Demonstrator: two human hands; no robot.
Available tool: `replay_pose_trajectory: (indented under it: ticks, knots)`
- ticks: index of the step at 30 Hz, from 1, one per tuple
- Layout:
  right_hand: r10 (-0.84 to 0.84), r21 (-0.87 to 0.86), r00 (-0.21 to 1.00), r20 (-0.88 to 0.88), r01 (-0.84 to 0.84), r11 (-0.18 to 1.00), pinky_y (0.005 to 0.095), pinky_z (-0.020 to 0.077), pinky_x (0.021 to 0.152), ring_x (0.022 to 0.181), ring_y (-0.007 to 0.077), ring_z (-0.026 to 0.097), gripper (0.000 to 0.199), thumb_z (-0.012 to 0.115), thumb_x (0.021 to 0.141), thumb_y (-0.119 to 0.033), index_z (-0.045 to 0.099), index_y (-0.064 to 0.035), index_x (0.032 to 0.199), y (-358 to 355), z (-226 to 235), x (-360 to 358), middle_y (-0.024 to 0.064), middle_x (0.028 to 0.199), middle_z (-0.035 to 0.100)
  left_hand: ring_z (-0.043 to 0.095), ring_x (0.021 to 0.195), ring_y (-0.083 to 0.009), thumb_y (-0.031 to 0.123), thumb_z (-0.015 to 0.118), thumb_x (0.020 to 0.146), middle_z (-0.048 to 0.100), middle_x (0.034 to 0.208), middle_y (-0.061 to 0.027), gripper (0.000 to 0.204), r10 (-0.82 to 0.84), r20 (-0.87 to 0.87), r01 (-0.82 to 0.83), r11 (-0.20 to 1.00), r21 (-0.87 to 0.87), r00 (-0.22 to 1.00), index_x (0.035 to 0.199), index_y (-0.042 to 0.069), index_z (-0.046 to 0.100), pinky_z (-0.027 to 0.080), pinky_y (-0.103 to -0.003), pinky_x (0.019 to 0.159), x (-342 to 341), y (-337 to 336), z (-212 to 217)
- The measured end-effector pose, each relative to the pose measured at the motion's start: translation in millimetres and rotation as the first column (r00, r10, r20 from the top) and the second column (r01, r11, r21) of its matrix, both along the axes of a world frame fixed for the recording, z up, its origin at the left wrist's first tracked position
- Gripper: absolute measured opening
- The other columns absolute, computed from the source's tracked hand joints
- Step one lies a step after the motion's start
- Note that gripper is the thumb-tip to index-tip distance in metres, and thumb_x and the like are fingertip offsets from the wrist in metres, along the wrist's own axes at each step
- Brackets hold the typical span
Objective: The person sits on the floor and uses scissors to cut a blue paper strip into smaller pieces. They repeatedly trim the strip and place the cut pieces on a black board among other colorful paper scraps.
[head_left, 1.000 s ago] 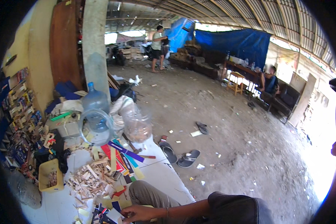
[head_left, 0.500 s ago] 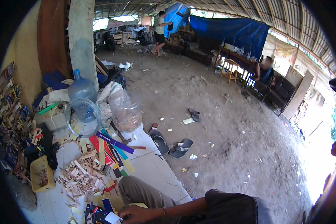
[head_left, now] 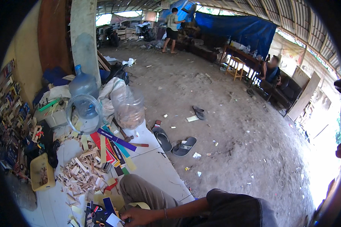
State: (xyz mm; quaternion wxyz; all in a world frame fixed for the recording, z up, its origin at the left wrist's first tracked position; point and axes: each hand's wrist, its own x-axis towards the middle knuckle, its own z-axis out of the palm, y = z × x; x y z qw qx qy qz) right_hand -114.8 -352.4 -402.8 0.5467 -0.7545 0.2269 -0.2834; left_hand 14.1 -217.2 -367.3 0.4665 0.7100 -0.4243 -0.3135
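My right hand (head_left: 137, 217) is at the lower edge, its wrist wearing a thin bracelet. The fingers are curled together beside a white card (head_left: 113, 220); what they hold is hidden. Left of the card lie dark pieces and a dark blue strip (head_left: 109, 206). My bent knee (head_left: 142, 191) rises just beyond the hand. A heap of small wooden blocks (head_left: 81, 171) covers the pale tiles, with a fan of coloured printed strips (head_left: 111, 147) along its far side. My left hand is out of sight.
A yellow tub (head_left: 35, 181), a blue water jug (head_left: 83, 87), a coil of clear hose (head_left: 68, 117) and a hammer (head_left: 141, 145) surround the heap. Sandals (head_left: 184, 146) lie on the dirt beyond the tiled edge. Two people are farther off, one standing (head_left: 172, 32), one seated (head_left: 271, 71).
The standing person at the back has shifted a little and now has both feet on the ground. The whole view has tilted slightly. My right hand stays at nearly the same spot.
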Motion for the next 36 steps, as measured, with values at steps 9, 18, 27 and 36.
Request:
replay_pose_trajectory:
  ticks: [9,18,27,36]
  knots:
    - [0.150,0.086,0.989,0.006,-0.150,0.985,0.0407,0.0466,0.071,0.079,0.0246,0.063,0.044,0.073,0.084,-0.034,0.062,0.0057,0.100,-5.4,3.6,7.5,0.0190,0.085,0.065,0.051,0.067,-0.0131,0.021,0.071,0.093,0.060,0.072,-0.0046,0.026,-0.007,-0.001,0.007,0.998,0.058,1.000,0.083,-0.002,0.061,0.044,-0.031,0.062,2.7,8.7,14.2]
    - [0.161,0.077,0.974,0.159,-0.175,0.982,0.0372,0.0467,0.068,0.073,0.0194,0.063,0.041,0.077,0.082,-0.032,0.065,0.0046,0.096,0.1,-4.9,38.5,0.0153,0.076,0.065,0.058,0.083,-0.0153,0.013,0.069,0.094,0.065,0.094,-0.0066,0.019,0.009,-0.177,-0.007,1.000,0.013,0.984,0.100,-0.004,0.063,0.049,-0.029,0.076,4.8,22.5,7.8]
    - [0.149,0.241,0.964,0.220,-0.202,0.949,0.0370,0.0504,0.073,0.093,0.0201,0.066,0.042,0.073,0.088,-0.030,0.065,0.0014,0.114,24.2,-3.2,43.7,0.0158,0.099,0.068,0.061,0.082,-0.0114,0.006,0.075,0.084,0.069,0.093,-0.0046,0.022,0.132,-0.187,-0.139,0.990,-0.028,0.973,0.103,-0.001,0.066,0.050,-0.026,0.073,23.4,41.5,-20.2]
    - [0.322,0.186,0.946,0.037,-0.323,0.928,0.0355,0.0489,0.072,0.081,0.0256,0.065,0.026,0.074,0.086,-0.021,0.067,0.0004,0.099,45.8,-2.9,60.8,0.0145,0.085,0.065,0.044,0.058,-0.0032,0.019,0.086,0.080,0.055,0.059,0.0050,0.032,0.393,-0.028,-0.366,0.879,0.305,0.919,0.067,0.003,0.061,0.036,-0.024,0.052,16.9,92.6,-25.7]
